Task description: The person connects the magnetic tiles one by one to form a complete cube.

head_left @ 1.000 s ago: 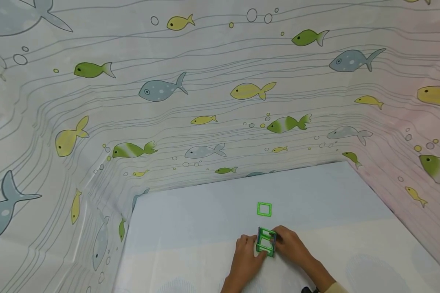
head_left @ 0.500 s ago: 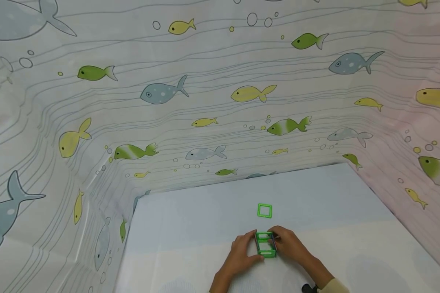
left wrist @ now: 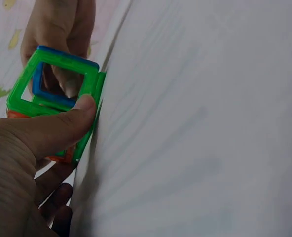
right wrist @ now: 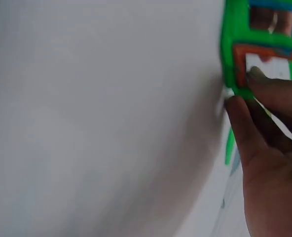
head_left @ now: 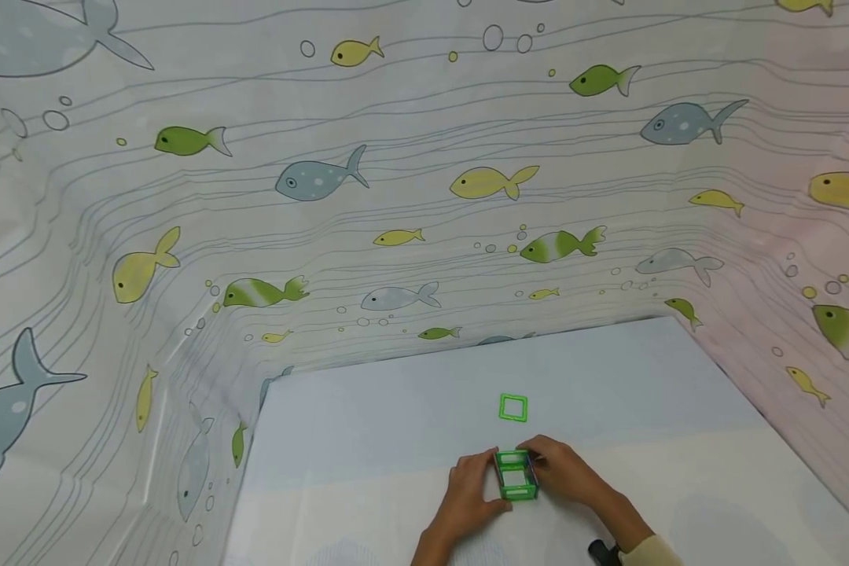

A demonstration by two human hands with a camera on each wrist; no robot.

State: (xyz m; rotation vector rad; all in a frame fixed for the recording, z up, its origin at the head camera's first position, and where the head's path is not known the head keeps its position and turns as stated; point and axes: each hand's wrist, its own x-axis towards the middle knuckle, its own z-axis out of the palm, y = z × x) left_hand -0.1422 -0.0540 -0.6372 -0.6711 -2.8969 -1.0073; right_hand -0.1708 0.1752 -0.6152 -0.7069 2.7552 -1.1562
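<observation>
An open-topped box of square magnetic tiles stands on the white-blue sheet, its near, far and bottom frames green. My left hand grips its left side, forefinger at the far corner and thumb by the near corner. In the left wrist view that thumb presses a green frame, beside a blue tile. Across from it, my right hand holds the right side. The right wrist view has its fingers pinching the box's corner by an orange tile. Beyond the box lies a single green square tile.
The sheet-covered table meets a wall hanging printed with fish at the back and both sides. A black object sits by the right sleeve.
My left hand has shifted left and spread along the box's left side, from near its lower left corner. The box has turned slightly and now sits squarer. The lone tile stays put.
</observation>
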